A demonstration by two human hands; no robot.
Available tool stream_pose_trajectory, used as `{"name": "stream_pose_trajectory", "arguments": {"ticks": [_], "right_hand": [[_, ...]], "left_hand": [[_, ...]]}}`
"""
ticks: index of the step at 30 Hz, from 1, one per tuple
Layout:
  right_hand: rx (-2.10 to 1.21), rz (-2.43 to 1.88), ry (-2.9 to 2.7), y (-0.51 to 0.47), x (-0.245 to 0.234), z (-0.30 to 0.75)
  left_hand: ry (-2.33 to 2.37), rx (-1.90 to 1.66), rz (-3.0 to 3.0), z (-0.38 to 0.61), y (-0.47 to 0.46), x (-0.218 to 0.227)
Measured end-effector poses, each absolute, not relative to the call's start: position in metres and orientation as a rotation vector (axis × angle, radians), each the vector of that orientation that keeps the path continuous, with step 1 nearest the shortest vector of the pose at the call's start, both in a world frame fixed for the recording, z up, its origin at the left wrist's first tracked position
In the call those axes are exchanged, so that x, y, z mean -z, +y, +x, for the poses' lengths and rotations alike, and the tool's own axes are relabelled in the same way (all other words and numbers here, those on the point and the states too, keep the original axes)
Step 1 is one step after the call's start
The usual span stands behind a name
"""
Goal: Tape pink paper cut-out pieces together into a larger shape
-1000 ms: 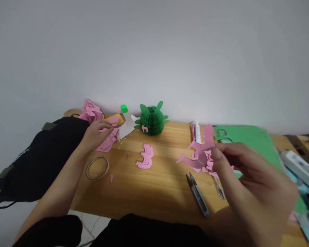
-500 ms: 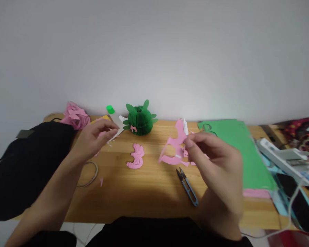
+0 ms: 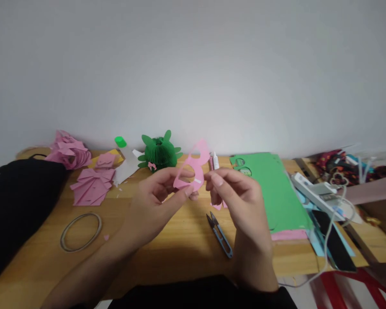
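Over the middle of the table my left hand pinches a curved pink paper cutout between thumb and fingers. The cutout has large openings and a small white patch near its lower edge. Close to its right side is my right hand, thumb and forefinger pressed together; whatever lies between those fingertips is too small to tell. Below the hands lie blue-handled thread snips, blades pointing away from me. Behind the cutout stands a green pleated paper ball with leaf shapes and a small pink bow.
Folded pink paper, crumpled pink paper and a green-capped glue stick lie left, with a tape ring nearer. Green sheets, a power strip and a phone lie right. Black fabric covers the left edge.
Both hands have come together at the middle. The pink cutout, previously at my right hand, is now gripped by my left. The camera view has shifted right.
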State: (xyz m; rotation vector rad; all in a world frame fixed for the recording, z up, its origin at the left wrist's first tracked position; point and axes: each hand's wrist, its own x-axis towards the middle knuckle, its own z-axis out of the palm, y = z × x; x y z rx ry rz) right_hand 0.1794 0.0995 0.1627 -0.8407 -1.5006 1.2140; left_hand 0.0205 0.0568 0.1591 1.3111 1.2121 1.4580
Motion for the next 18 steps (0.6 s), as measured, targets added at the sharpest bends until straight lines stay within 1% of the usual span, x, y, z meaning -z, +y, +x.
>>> {"name": "stream_pose_trajectory", "arguments": {"ticks": [4, 12, 18], "right_hand": [[-1.206, -0.785, -1.576, 0.094, -0.163, 0.18], [-1.301, -0.793, -1.448, 0.091, -0.162, 0.181], [-1.223, -0.787, -1.487, 0.086, -0.161, 0.182]], "left_hand": [[1.295, -1.56, 1.361, 0.025, 0.053, -0.165], [1.316, -1.608, 1.549, 0.034, 0.05, -0.171], [1.379, -1.721, 1.7, 0.035, 0.052, -0.167]]}}
